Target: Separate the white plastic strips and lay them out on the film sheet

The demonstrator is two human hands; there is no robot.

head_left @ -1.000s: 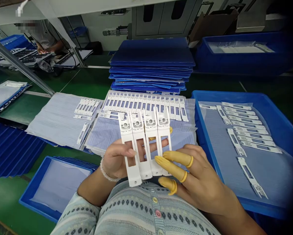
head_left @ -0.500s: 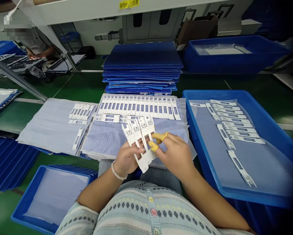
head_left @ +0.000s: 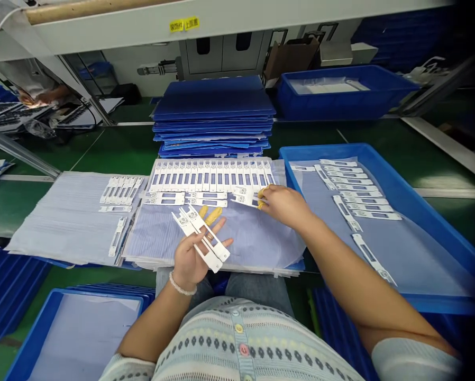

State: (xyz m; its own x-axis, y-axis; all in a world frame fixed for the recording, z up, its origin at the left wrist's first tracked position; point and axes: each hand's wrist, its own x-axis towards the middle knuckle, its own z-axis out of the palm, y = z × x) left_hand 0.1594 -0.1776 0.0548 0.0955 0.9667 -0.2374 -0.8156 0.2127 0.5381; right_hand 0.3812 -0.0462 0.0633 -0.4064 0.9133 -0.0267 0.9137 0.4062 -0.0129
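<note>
Three blue plastic trays bordered the green worktop (head_left: 102,151): one along the right edge (head_left: 404,222), one beyond it (head_left: 340,108), one at the near left corner (head_left: 35,330). One stack of blue corrugated sheets (head_left: 213,114) stood at the far side. Mid-worktop, over one plastic-covered sheet (head_left: 221,238), the left hand (head_left: 188,259) lay open, fingers spread, two white plastic brackets (head_left: 200,238) across it. The right hand (head_left: 285,206), yellow finger cots (head_left: 262,197) on, pinched two more brackets (head_left: 243,197) together.
</note>
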